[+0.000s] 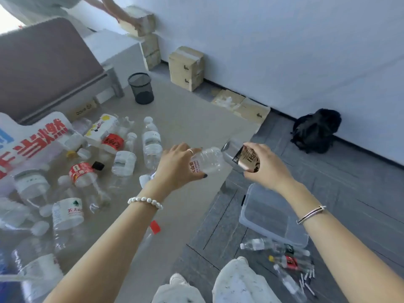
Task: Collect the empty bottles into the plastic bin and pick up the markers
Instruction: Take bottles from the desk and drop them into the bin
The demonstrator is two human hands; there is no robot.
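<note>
The left hand (178,166) grips a clear bottle (207,160) around its labelled middle, fingers curled over the top and thumb underneath. The right hand (262,165) holds a brown-labelled bottle (242,157), fingers wrapped round its lower half. Both bottles are lifted off the table (185,119), and their ends meet between the hands; each lies roughly level, long axis running left to right.

The bin (271,217), a clear plastic tub, sits on the floor (328,171) below and to the right of the hands, just past the table's edge. It lies under the right forearm, so the right hand is the nearer one; the left would have to cross over the table corner to reach it. The bin looks empty from here.

More bottles (150,141) lie scattered on their sides across the table, to the left of the hands and closer to the left one. A few others lie on the floor near the person's feet, and beside them a cluster of markers (307,278), thin and pale, pointing roughly away from the bin. Those sit low and right, again on the right hand's side.

Judging by the near-empty bin, the collecting has barely begun.
</note>
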